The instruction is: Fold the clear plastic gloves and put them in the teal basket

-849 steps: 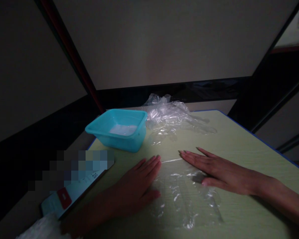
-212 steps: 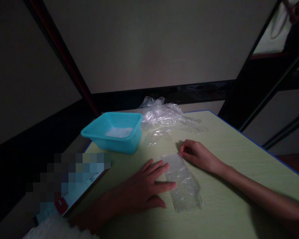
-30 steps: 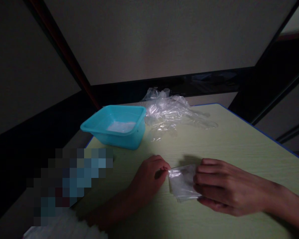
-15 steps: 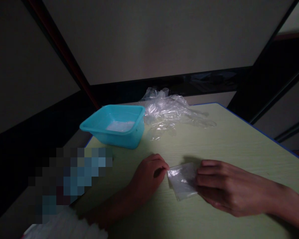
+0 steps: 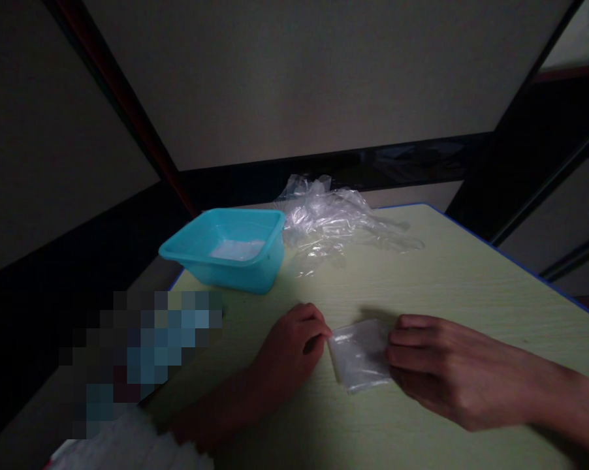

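Observation:
A small square of clear, shiny plastic [image 5: 360, 358], which looks like a folded film or a little bag, is held between my hands just above the table. My left hand [image 5: 294, 343] pinches its upper left corner between thumb and forefinger. On the other side, my right hand [image 5: 441, 369] grips the right edge with bent fingers, and its thumb is mostly hidden. Behind them, a heap of crumpled clear plastic [image 5: 328, 219] lies at the table's far edge. It cannot be told whether the square is single or layered.
A turquoise plastic basin [image 5: 270, 264] stands at the back left of the pale table [image 5: 471, 300], with something whitish and flat [image 5: 238, 249] inside. A blue edge trims the table. Dark-framed panels [image 5: 299, 85] rise behind it. A blurred-out patch covers the left.
Both hands keep hold of the plastic square. Its surface looks slightly flatter and straighter along the lower edge. The basin and the crumpled plastic stay where they were.

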Motion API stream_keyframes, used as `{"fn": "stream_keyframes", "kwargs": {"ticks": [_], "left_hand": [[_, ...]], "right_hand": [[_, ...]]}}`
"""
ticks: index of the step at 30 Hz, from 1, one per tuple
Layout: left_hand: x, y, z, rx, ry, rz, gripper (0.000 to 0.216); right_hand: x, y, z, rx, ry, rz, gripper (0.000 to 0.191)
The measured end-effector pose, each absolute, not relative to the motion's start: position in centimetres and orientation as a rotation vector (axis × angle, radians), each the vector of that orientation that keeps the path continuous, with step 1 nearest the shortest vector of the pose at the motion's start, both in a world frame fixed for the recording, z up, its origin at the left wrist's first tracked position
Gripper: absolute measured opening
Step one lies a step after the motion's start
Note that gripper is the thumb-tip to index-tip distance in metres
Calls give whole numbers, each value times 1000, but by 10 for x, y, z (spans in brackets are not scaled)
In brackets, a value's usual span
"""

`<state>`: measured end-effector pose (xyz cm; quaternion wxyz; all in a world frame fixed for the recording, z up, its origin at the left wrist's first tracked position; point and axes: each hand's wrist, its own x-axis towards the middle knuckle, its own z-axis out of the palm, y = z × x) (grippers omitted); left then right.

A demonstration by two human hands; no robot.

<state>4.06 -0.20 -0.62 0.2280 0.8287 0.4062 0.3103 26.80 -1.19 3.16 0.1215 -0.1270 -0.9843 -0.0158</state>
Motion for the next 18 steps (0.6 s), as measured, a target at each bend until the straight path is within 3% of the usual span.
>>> {"fn": "stream_keyframes", "kwargs": {"ticks": [10,13,18], "left_hand": [[36,-11,-4,2446,905,975,25],[34,-16,3,2615,637,740,27],[33,-20,14,2701,490,281,57]], "right_hand": [[276,6,30,-461,-2771,103,30],[281,15,28,-488,-2718,236,29],[287,21,29,-512,-2630,388,31]]}}
